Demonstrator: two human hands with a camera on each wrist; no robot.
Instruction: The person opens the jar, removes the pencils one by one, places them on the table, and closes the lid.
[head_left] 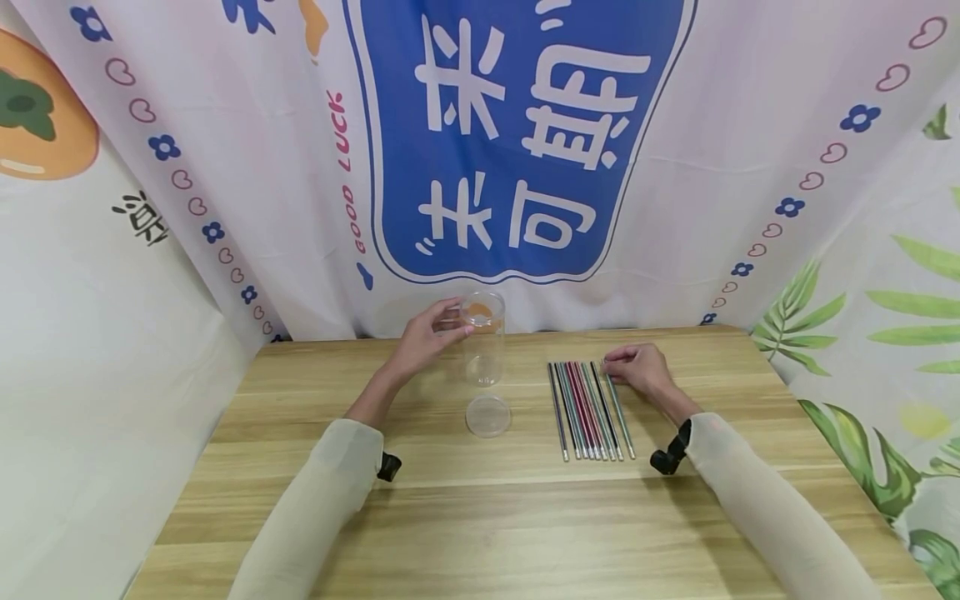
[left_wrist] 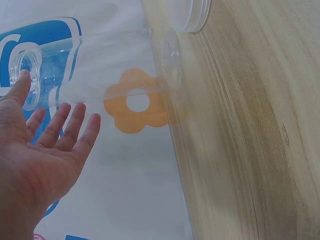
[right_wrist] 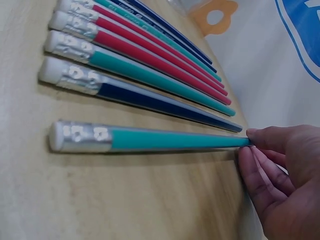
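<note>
A clear plastic jar (head_left: 483, 346) stands upright near the table's back edge. My left hand (head_left: 431, 335) is at its upper left side, thumb by the rim. In the left wrist view, the fingers of that hand (left_wrist: 50, 135) are spread and fairly straight beside the jar (left_wrist: 105, 65); firm contact cannot be made out. At the right, several pencils (head_left: 583, 408) lie side by side, eraser ends towards me. Between thumb and fingers, my right hand (head_left: 637, 367) pinches the far end of the rightmost green pencil (right_wrist: 175, 139), set slightly apart from the others.
A round clear lid (head_left: 488, 416) lies on the wooden table (head_left: 480, 517) just in front of the jar. Behind the table's far edge hangs a printed curtain (head_left: 690, 250). More printed cloth (head_left: 885, 333) is on the right side.
</note>
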